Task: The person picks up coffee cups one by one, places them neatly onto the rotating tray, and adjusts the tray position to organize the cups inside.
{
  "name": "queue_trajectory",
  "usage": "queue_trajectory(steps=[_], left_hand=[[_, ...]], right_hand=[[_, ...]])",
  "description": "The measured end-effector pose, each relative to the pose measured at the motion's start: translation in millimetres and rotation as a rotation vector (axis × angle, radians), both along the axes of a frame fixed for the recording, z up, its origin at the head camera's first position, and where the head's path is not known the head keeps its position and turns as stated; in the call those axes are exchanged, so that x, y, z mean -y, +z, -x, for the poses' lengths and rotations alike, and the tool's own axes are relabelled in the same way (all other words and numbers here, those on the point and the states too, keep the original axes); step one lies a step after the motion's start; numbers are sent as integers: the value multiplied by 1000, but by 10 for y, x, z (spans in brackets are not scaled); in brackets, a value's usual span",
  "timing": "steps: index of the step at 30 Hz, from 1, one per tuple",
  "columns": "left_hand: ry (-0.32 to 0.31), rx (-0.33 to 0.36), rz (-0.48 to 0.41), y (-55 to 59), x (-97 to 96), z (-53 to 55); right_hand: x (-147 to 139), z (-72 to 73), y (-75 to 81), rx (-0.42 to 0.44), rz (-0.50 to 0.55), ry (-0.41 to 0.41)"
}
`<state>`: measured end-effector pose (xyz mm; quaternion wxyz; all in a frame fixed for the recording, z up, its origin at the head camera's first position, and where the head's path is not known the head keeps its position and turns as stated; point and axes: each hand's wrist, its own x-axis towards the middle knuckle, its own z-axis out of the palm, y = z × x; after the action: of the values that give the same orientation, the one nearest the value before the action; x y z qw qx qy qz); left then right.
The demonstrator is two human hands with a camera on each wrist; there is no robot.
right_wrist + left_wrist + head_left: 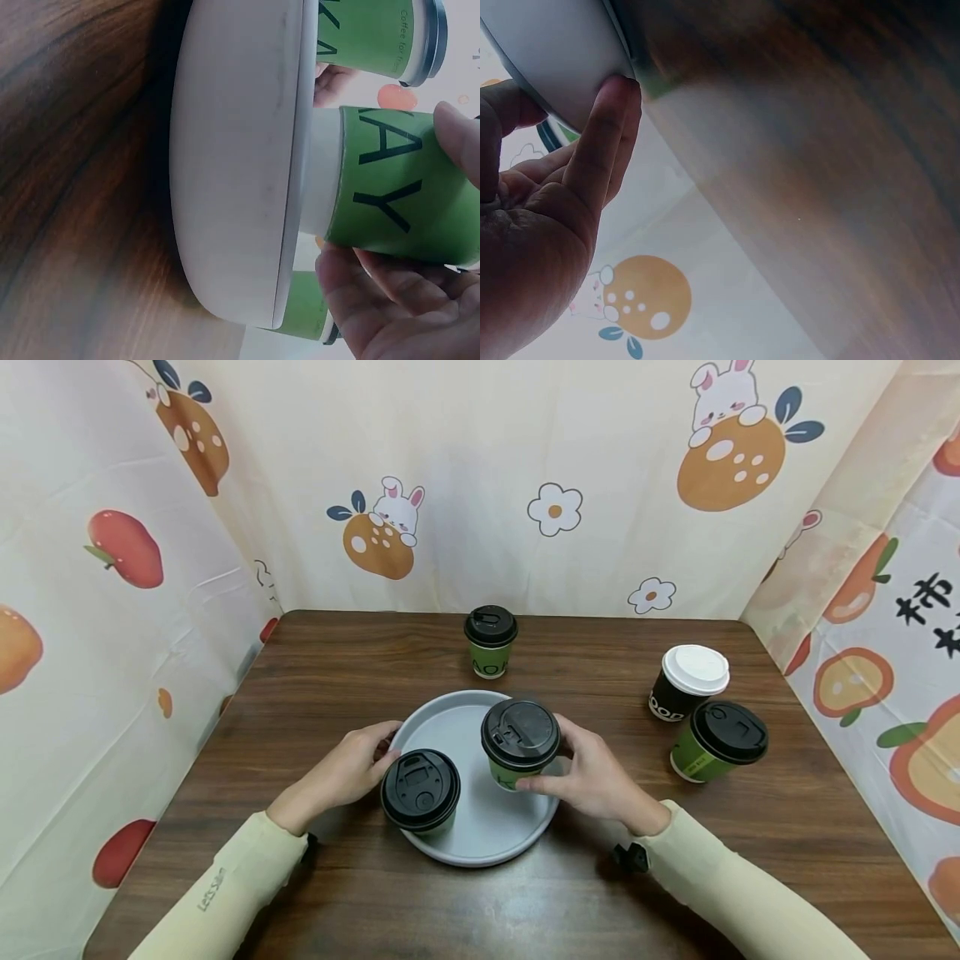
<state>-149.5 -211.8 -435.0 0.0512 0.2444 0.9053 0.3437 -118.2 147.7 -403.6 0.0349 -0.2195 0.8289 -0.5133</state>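
Observation:
A round light-grey plate (476, 846) with a raised rim rests on the table. My left hand (345, 770) holds its left rim; in the left wrist view, the thumb and fingers (600, 142) lie on either side of the edge. On the plate's front left stands a green paper coffee cup with a black lid (421, 789). My right hand (596, 774) grips a second green coffee cup (409, 187), its black lid (521, 732) uppermost, over the right part of the plate. In the right wrist view, thumb and fingers wrap its sleeve, with its base close to the plate rim.
Behind the plate stands another green cup (491, 642) with a black lid. At the right are a black cup with a white lid (695, 670) and, just in front, a green black-lidded cup (718, 742). Printed curtains (480, 485) border the brown wooden table (360, 668).

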Motion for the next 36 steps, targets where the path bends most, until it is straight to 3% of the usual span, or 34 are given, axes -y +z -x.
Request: queue_trajectory(steps=[18, 36], left_hand=[[4, -12, 21, 7, -3, 2], [9, -6, 26, 22, -4, -3]], right_hand=[[47, -49, -63, -20, 3, 190], [71, -86, -134, -42, 10, 321]])
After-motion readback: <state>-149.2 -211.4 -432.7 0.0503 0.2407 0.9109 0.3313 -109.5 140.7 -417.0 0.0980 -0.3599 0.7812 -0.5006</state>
